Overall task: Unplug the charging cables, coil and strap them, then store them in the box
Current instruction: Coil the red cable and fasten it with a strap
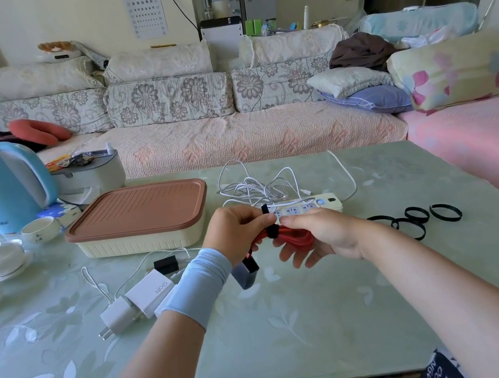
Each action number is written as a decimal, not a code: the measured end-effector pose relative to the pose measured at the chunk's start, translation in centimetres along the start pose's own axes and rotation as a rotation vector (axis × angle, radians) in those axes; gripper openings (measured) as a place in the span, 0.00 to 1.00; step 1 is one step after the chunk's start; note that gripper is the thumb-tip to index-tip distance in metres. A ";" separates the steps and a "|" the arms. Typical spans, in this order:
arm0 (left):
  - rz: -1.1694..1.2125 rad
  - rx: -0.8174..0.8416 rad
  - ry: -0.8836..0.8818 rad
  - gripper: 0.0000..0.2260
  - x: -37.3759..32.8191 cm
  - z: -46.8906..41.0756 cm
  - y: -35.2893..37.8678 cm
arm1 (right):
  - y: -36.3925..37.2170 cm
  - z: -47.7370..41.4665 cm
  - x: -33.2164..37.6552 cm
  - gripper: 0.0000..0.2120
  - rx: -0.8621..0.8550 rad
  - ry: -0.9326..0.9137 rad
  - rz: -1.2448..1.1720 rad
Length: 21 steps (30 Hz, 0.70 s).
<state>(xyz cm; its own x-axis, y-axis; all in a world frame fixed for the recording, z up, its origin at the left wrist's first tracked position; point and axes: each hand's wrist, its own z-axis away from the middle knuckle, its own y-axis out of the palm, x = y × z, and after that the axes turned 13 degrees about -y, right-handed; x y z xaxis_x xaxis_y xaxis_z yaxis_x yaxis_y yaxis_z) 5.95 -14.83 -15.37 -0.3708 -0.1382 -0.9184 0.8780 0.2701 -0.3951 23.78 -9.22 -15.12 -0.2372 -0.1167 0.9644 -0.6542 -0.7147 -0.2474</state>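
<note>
— Red cable [295, 236], coiled into a small bundle and held above the table between both hands. How would you say it handles?

— Light and floppy, I'd judge. The loops would spring apart if let go, so the place to hold is across the whole bundle, right beside the black strap [272, 231] wrapped round its middle.

— And the fingers?

— The left hand [239, 230] is closed, pinching the strap's loose end and the coil under it. The right hand [316, 238] cups the loops from the other side, thumb on top, lower fingers partly spread beneath. A dark plug end [248, 270] dangles below the left hand.

— What else is left?

— A tangle of white cables [257, 187] lies behind the power strip [308, 207]; whether any is plugged in I cannot tell. White chargers [138, 299] lie loose near the left forearm, and spare black straps [414, 216] sit to the right.

— The box?

— The cream box [142, 240] with its brown lid [139, 211] on stands just left of the hands. The lid must come off before anything goes in.

— Surface?

— Smooth glass table [295, 322] over a pale green leaf pattern; probably slippery, so a coil could slide. Teacups [40, 230] and a blue kettle [4, 186] crowd the left edge, and a long sofa [231, 126] with cushions runs behind.
</note>
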 end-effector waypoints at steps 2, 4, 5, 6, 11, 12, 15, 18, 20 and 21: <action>-0.041 -0.005 0.044 0.11 0.0 0.0 0.0 | -0.4 0.0 -0.1 0.16 0.012 -0.009 -0.089; -0.073 -0.011 0.089 0.10 0.0 0.1 -0.1 | -0.7 -0.2 -0.3 0.12 -0.006 -0.036 -0.158; -0.074 -0.010 0.102 0.10 0.0 0.1 -0.1 | -0.9 -0.2 -0.5 0.10 -0.005 -0.043 -0.185; -0.063 0.001 0.095 0.10 0.0 0.1 -0.2 | -1.0 -0.3 -0.6 0.08 -0.004 -0.050 -0.197; -0.019 0.128 -0.034 0.06 0.3 0.1 -0.2 | -0.9 -0.5 -1.2 0.08 -0.064 -0.146 0.006; -0.004 0.136 -0.050 0.06 0.3 0.1 -0.3 | -0.8 -0.6 -1.2 0.08 -0.085 -0.189 0.056; 0.090 0.150 -0.113 0.05 0.1 0.2 -0.7 | -0.3 -0.8 -0.9 0.09 -0.112 -0.323 0.211; 0.204 0.185 -0.205 0.05 0.2 0.3 -1.0 | 0.1 -1.0 -0.5 0.10 -0.153 -0.406 0.358; 0.264 0.205 -0.269 0.05 0.5 0.3 -1.0 | 0.4 -0.8 -0.2 0.10 -0.198 -0.436 0.430; 0.298 0.213 -0.295 0.05 0.6 0.3 -0.9 | 0.5 -0.7 0.0 0.10 -0.223 -0.450 0.464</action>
<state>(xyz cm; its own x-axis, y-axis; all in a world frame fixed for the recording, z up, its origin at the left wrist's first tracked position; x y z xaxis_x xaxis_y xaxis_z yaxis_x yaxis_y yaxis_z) 5.02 -15.46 -15.56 -0.0183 -0.3571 -0.9339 0.9871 0.1419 -0.0736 22.95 -9.07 -15.32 -0.2388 -0.6861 0.6872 -0.7007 -0.3682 -0.6111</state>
